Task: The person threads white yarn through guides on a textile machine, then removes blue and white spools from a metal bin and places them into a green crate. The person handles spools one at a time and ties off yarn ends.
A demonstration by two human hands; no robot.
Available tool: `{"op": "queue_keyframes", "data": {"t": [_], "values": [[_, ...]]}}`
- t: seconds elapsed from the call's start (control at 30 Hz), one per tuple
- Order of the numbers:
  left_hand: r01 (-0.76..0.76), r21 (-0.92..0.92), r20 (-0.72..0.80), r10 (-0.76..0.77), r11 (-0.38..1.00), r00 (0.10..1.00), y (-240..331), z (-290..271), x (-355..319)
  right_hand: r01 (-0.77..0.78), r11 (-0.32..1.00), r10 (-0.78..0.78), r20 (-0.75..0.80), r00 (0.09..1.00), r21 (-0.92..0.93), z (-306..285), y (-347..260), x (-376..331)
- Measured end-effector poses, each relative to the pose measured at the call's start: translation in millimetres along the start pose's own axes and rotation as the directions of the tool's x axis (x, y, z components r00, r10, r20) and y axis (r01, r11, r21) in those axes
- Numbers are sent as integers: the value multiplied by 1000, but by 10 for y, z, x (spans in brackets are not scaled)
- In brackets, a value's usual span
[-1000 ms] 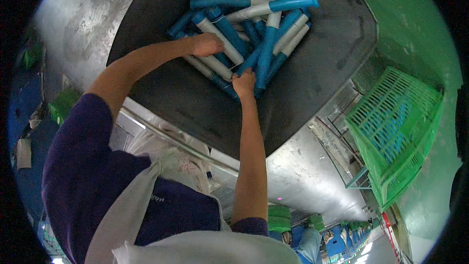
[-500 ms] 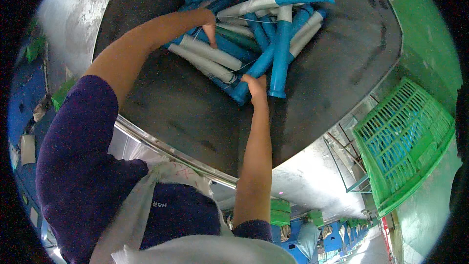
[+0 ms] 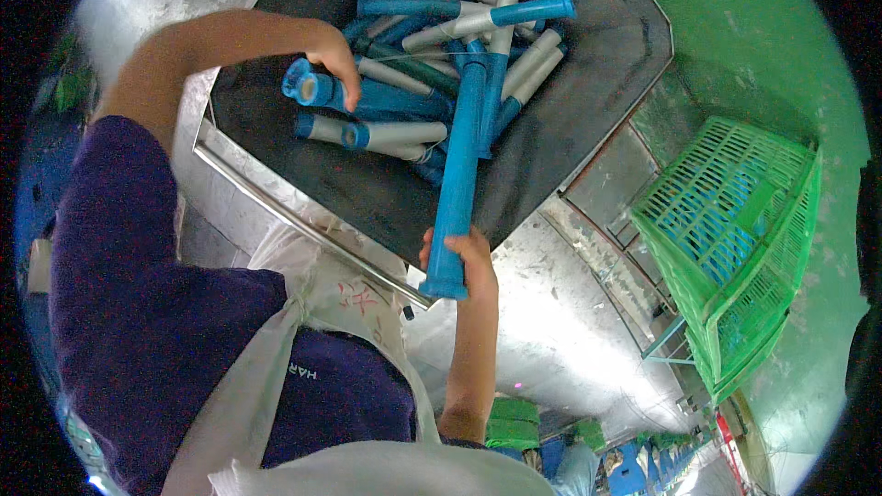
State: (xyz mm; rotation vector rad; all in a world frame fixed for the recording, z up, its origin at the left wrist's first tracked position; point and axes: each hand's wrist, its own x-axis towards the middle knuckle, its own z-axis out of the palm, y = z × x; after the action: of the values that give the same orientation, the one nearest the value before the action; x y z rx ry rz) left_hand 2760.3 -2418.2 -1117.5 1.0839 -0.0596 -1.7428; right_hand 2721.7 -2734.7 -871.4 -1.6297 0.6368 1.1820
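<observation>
Head view: your right hand [image 3: 467, 262] has a closed grip on a long blue tube [image 3: 459, 174]; your left hand [image 3: 335, 60], fingers curled, rests on the piled blue-and-grey tubes [image 3: 395, 119] in the dark bin [image 3: 588, 110]; a green crate [image 3: 735, 239] stands right.

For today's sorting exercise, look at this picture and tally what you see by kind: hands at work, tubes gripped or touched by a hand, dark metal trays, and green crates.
Hands: 2, left hand and right hand
Blue tubes in hand or touched: 2, long blue tube and short blue tube
Dark metal tray: 1
Green crate: 1
Total: 6
</observation>
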Motion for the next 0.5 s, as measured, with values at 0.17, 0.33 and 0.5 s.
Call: {"op": "queue_keyframes", "data": {"t": [0.17,0.33,0.5], "values": [[-161,-400,-380,-4,902,925,-710,906,-1137,192,973,-173,152,973,-124,-335,237,-729],[-603,-190,-634,372,775,678,-452,2564,-1589,361,747,-395,63,916,-559,-876,114,-1366],[-861,13,-777,547,508,312,743,4074,-1647,665,581,-724,76,686,-469,-1069,7,-2359]]}}
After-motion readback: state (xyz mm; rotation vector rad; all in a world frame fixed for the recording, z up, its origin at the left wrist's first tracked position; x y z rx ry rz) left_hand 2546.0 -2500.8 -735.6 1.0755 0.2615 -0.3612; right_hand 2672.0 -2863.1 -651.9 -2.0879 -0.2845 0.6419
